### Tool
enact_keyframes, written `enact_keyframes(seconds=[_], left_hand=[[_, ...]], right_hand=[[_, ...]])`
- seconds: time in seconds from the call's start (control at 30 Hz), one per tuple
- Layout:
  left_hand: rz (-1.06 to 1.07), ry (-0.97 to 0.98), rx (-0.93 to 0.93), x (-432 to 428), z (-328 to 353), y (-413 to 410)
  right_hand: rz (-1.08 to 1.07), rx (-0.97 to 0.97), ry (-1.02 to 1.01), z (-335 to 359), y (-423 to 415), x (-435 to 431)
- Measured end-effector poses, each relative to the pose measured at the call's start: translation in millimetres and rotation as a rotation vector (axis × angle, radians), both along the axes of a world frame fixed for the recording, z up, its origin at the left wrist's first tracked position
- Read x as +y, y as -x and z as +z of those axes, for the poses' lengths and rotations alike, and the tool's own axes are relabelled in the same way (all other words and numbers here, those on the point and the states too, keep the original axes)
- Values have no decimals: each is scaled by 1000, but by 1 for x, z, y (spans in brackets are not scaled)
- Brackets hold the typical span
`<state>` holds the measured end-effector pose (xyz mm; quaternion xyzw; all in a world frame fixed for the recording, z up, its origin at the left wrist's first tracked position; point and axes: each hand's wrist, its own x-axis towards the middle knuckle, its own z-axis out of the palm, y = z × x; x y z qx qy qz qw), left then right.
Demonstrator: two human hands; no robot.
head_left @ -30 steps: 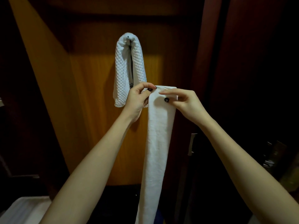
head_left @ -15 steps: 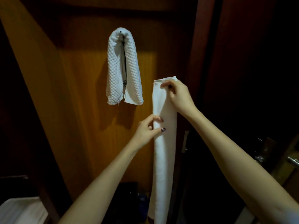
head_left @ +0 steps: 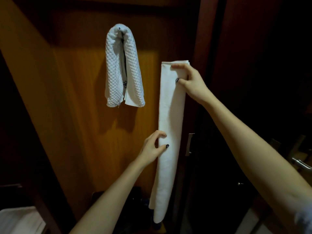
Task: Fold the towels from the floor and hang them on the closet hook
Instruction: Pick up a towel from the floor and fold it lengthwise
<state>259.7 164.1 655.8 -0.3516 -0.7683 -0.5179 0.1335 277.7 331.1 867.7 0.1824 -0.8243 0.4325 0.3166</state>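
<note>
Closet panel (head_left: 76, 115) | narrow white folded towel (head_left: 170, 115) | left hand (head_left: 152, 147), right hand (head_left: 190, 81) pinching it

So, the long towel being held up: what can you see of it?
The long towel is white, soft-looking plain cloth, folded lengthwise into a narrow layered strip with a square top end. It hangs nearly upright, its bottom angled slightly left, to the right of the waffle towel on the hook and apart from it. The right hand grips its top end; the left hand pinches its left edge about midway down. The bottom end hangs free.
</note>
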Motion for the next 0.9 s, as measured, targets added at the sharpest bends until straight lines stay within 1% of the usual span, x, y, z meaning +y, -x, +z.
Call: enact_keyframes(seconds=[0.17, 0.27, 0.37, 0.53, 0.57, 0.7, 0.9], left_hand=[[149, -360, -157, -3, -2, -5], [176, -444, -134, -4, 4, -4], [225, -521, -127, -2, 12, -4], [259, -569, -49, -1, 20, -10], [250, -568, -54, 0, 23, -11], [139, -567, -171, 7, 29, -16], [61, -496, -184, 16, 23, -21]], right_hand=[[68, 67, 109, 29, -2, -1], [92, 107, 135, 42, 3, -4], [147, 117, 211, 54, 9, -5], [242, 120, 319, 67, 18, -5], [259, 120, 344, 68, 19, -5], [339, 92, 423, 69, 23, -5], [355, 26, 514, 64, 26, 13]])
